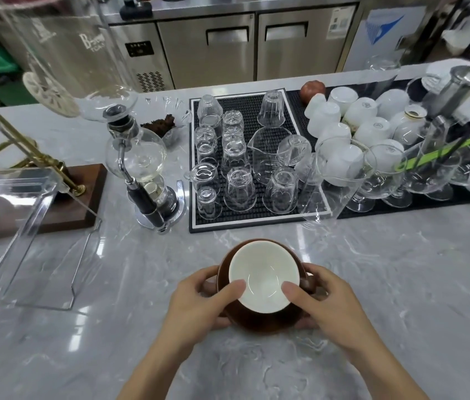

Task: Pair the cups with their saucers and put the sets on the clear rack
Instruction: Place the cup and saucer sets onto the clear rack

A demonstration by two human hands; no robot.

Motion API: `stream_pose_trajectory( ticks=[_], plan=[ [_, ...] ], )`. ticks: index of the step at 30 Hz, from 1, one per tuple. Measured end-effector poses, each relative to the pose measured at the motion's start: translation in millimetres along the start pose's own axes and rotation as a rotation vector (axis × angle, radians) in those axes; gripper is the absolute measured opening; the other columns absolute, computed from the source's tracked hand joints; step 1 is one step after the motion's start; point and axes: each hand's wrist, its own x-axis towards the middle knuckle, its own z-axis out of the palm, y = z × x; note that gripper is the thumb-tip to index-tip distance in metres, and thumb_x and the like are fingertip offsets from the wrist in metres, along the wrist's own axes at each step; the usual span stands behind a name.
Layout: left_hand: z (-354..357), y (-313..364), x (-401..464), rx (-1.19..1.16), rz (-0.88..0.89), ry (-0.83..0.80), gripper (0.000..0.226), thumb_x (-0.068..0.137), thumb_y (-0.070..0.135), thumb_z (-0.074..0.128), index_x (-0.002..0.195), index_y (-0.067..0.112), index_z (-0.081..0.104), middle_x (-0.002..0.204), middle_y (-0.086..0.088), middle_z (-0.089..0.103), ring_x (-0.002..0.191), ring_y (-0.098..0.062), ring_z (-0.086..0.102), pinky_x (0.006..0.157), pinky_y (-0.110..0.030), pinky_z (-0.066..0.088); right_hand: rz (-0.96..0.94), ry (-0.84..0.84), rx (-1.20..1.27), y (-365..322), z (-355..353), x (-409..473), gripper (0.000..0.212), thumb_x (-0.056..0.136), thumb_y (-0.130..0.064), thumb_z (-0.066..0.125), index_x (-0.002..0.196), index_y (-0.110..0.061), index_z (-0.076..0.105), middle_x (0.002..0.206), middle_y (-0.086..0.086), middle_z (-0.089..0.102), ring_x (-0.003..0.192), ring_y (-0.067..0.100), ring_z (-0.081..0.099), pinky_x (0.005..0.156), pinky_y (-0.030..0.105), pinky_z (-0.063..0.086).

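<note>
A brown cup (264,272) with a white inside sits on a brown saucer (259,323) at the front middle of the marble counter. My left hand (199,301) grips the set from the left, thumb on the cup's rim. My right hand (326,301) grips it from the right, thumb inside the rim, close to the cup's handle. The clear rack (30,235) stands to the left on the counter, its lower level bare. White cups (363,122) lie upside down in a cluster at the back right.
A black mat (303,217) holds several upturned glasses behind the set. A siphon coffee maker (144,174) stands between rack and mat. Stemmed glasses (343,168) line the right. A brass and wood stand (54,194) sits behind the rack.
</note>
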Motion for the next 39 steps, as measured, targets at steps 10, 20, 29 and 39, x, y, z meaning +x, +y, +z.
stream_pose_trajectory(
  ticks=[10,20,29,39],
  plan=[
    [-2.4,-1.6,-14.0,-0.037,0.037,-0.059,0.057,0.056,0.037,0.084,0.110,0.019,0.074,0.069,-0.009,0.071,0.063,-0.024,0.074,0.057,-0.034,0.059,-0.032,0.033,0.018,-3.6,9.7,-8.8,0.060,0.050,-0.047,0.087,0.106,-0.035,0.069,0.094,0.003,0.069,0.088,0.029,0.072,0.077,0.057,0.060],
    [-34.3,5.3,-53.8,-0.150,0.152,0.006,0.048,0.056,0.026,0.088,0.103,0.026,0.078,0.070,-0.010,0.061,0.063,-0.020,0.072,0.062,-0.040,0.063,-0.162,0.012,-0.081,-23.1,33.7,-38.5,0.068,0.054,-0.050,0.086,0.117,-0.032,0.068,0.088,-0.012,0.068,0.072,0.014,0.068,0.066,0.025,0.059],
    [-86.0,13.8,-91.8,-0.183,0.265,0.066,0.053,0.057,0.027,0.088,0.108,0.033,0.077,0.084,-0.009,0.071,0.079,-0.026,0.076,0.072,-0.042,0.064,-0.256,-0.110,-0.030,-46.4,80.0,-56.2,0.059,0.069,-0.008,0.089,0.121,-0.026,0.066,0.105,0.007,0.068,0.071,0.013,0.073,0.060,0.033,0.062],
    [-149.6,23.8,-126.6,-0.249,0.355,0.164,0.064,0.050,0.033,0.090,0.113,0.038,0.075,0.089,-0.009,0.072,0.078,-0.023,0.074,0.073,-0.040,0.064,-0.409,-0.195,-0.089,-77.3,141.0,-77.7,0.073,0.061,-0.029,0.091,0.128,-0.035,0.061,0.108,-0.005,0.069,0.082,0.012,0.074,0.071,0.045,0.064]
  ],
)
